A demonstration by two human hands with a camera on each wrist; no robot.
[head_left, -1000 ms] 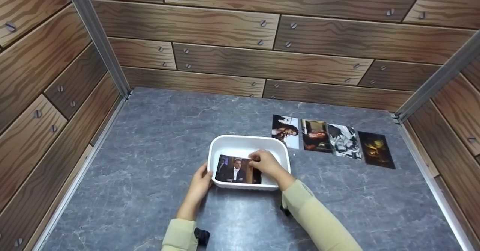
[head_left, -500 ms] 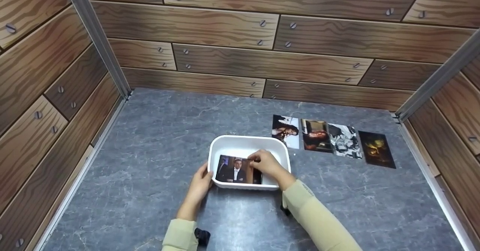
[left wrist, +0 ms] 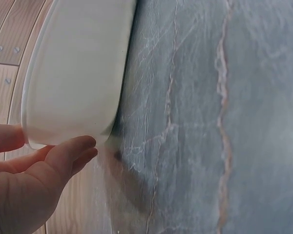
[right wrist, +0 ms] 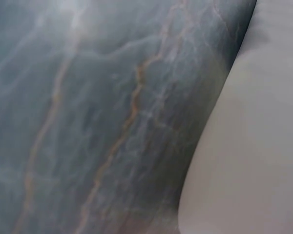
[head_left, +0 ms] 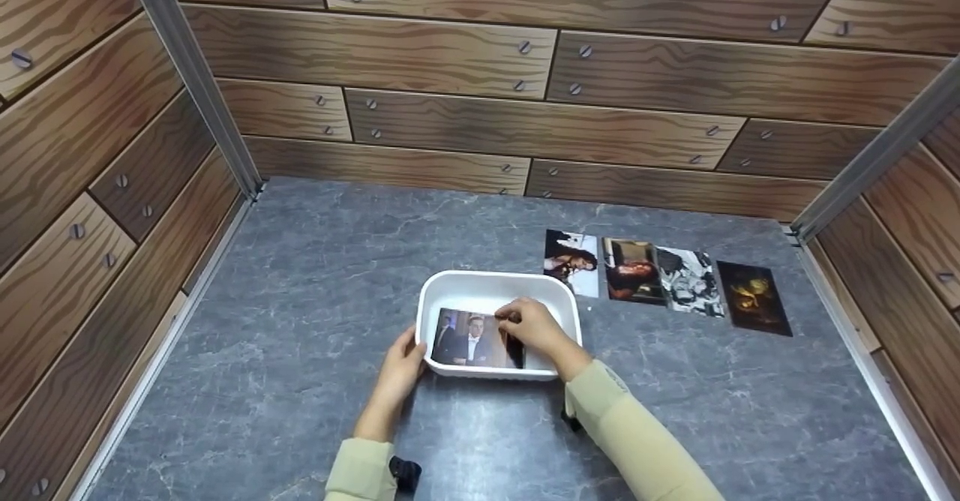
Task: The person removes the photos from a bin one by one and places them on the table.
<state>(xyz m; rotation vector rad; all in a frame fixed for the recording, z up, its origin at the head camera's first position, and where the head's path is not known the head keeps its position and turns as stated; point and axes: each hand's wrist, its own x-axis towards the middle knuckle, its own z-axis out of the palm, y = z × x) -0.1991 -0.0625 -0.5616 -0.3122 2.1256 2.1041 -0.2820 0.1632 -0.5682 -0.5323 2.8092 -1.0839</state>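
Note:
A white plastic tub (head_left: 495, 373) sits on the table with a photo print (head_left: 466, 340) of a person in a dark suit lying inside. My right hand (head_left: 536, 332) reaches into the tub and pinches the print's right edge, which is slightly raised over something dark beneath. At the tub's left end my left hand (head_left: 400, 370) grips the wall. The left wrist view shows that hand's fingers (left wrist: 63, 158) on the tub's outer side and underside. Only the tub's outer wall (right wrist: 249, 146) and the tabletop fill the right wrist view; the right fingers are out of it.
Behind and right of the tub, several prints lie in a row: a woman's photo (head_left: 571, 262), a reddish picture (head_left: 631, 270), a black-and-white one (head_left: 690, 281) and a dark one (head_left: 754, 298). Wood-patterned walls (head_left: 450, 111) enclose the grey marbled table (head_left: 330, 261).
The right edge of the print has tilted up a little in my right hand, and glare now pales its surface. My left hand and the tub have stayed put.

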